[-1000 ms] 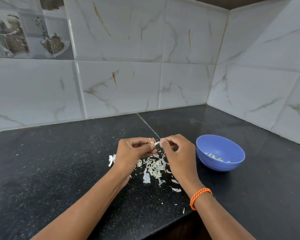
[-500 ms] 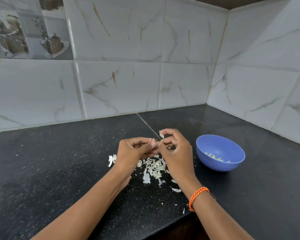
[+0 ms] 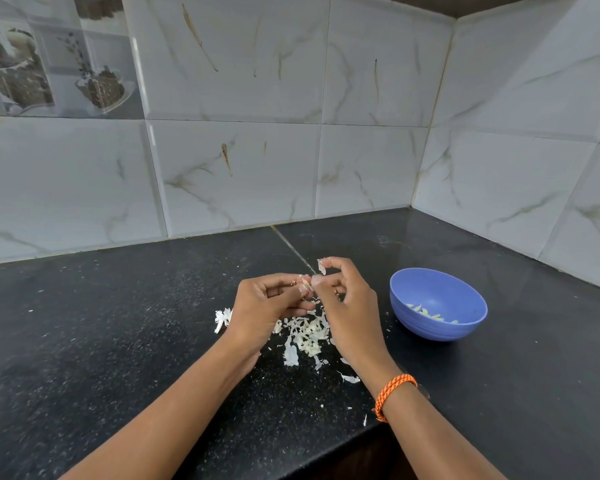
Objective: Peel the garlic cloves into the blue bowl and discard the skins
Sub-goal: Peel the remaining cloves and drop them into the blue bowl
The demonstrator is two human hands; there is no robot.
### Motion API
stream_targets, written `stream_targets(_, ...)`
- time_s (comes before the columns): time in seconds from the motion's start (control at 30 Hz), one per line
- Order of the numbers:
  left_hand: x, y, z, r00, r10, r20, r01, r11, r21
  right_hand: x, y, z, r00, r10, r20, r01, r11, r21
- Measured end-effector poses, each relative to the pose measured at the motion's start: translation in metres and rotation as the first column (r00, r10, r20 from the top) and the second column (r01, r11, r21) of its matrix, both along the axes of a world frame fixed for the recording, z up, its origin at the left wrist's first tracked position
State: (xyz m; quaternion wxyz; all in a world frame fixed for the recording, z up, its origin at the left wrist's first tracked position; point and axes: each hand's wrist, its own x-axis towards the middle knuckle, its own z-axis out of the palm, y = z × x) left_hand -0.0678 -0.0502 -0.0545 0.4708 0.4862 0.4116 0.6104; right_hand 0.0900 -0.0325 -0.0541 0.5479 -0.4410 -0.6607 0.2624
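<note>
My left hand (image 3: 269,301) pinches a small garlic clove (image 3: 305,285) between thumb and fingers, just above the black counter. My right hand (image 3: 349,306) meets it from the right; its thumb presses against the clove and its raised fingertips pinch a white flake of skin (image 3: 321,266). Under both hands lies a pile of torn garlic skins (image 3: 307,332). The blue bowl (image 3: 437,303) stands to the right of my right hand, with a few peeled pale cloves (image 3: 430,311) on its bottom.
The black speckled counter (image 3: 118,323) runs into a corner of white marbled wall tiles (image 3: 499,202). Its front edge (image 3: 326,452) cuts across beneath my right forearm. A stray clump of skin (image 3: 222,318) lies left of my left hand.
My right hand has lifted its fingertips up and away from the clove, pulling off a flake of skin. The left hand has stayed in place.
</note>
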Motion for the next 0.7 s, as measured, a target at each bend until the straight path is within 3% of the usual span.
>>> stream_targets(0.27, 0.000, 0.002, -0.003, 0.999, 0.016, -0.044, -0.016, 1.000, -0.002, 0.001, 0.002, -0.004, 0.992, -0.124, -0.016, 0.125, 0.988, 0.090)
stream_targets(0.43, 0.000, 0.004, -0.003, 1.000, -0.028, 0.004, 0.028, 0.999, -0.023, 0.006, 0.005, -0.005, 0.979, -0.161, 0.126, 0.152, 0.985, 0.077)
stream_targets(0.7, -0.007, 0.007, -0.006, 0.998, -0.035, 0.045, 0.039, 0.996, -0.076, 0.015, 0.004, -0.008, 0.980, -0.036, 0.196, 0.025, 0.998, 0.059)
